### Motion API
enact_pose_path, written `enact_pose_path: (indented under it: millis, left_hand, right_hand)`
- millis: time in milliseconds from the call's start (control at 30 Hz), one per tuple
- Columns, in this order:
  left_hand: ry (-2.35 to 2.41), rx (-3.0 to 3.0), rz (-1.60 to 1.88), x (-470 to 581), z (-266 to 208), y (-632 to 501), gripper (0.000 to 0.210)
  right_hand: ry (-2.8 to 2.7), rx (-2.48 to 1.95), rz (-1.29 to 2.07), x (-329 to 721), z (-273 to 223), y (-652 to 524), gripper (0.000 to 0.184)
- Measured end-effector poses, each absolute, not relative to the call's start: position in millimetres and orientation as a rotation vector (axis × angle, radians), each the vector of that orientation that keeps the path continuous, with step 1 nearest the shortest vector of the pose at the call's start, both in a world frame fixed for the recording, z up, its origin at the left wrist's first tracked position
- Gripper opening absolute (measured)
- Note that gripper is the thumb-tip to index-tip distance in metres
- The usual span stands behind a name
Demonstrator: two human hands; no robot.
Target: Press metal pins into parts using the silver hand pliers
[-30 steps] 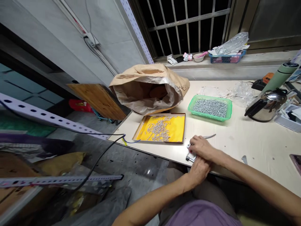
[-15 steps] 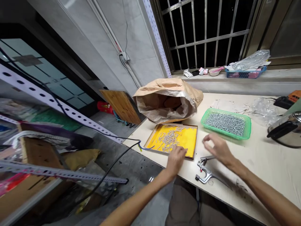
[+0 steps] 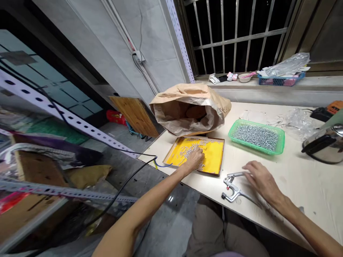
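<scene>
My left hand (image 3: 195, 157) is in a shallow tray (image 3: 213, 153) with a yellow bottom, its fingers bent down and together among small silvery metal pins (image 3: 189, 150). Whatever lies between its fingertips is hidden. Just beyond the handles of a silver plier-like tool with a C-shaped jaw (image 3: 233, 192) hovers my right hand (image 3: 261, 177), its fingers loosely bent and apart, holding nothing that I can see. The tool lies on the table, jaw towards the left. Behind my right hand stands a green plastic basket (image 3: 280, 142) full of small shiny metal pieces (image 3: 255, 137).
A large open paper sack (image 3: 187, 92) lies behind the tray. To the right are a metal kettle (image 3: 325, 148), crumpled clear plastic (image 3: 297, 121) and an orange and black power tool (image 3: 328, 110). A black cable (image 3: 131, 178) hangs past the table's left edge.
My left hand has moved forward and left, from the tray's near edge into the metal pins. My right hand has shifted right and a little lower, by the plier-like tool's handles.
</scene>
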State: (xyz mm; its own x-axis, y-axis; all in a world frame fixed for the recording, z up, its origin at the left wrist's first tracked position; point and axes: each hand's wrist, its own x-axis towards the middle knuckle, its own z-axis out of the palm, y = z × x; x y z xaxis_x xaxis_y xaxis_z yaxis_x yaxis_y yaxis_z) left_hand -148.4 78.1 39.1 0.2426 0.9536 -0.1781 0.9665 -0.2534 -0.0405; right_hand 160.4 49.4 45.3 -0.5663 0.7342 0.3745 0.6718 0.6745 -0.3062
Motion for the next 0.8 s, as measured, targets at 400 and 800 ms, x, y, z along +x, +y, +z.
enact_pose_path:
  millis: [400,800]
  left_hand:
    - [1.602,1.251,0.391,-71.9,29.4,4.8,0.017]
    - [1.636,1.151,0.119,-49.6,20.5,7.7,0.017]
  right_hand:
    - [-2.574,-1.268,0.410,165.4,16.2,-8.7,0.015]
    - [-2.656,-1.490,0.403,156.3,13.9,-10.1,0.015]
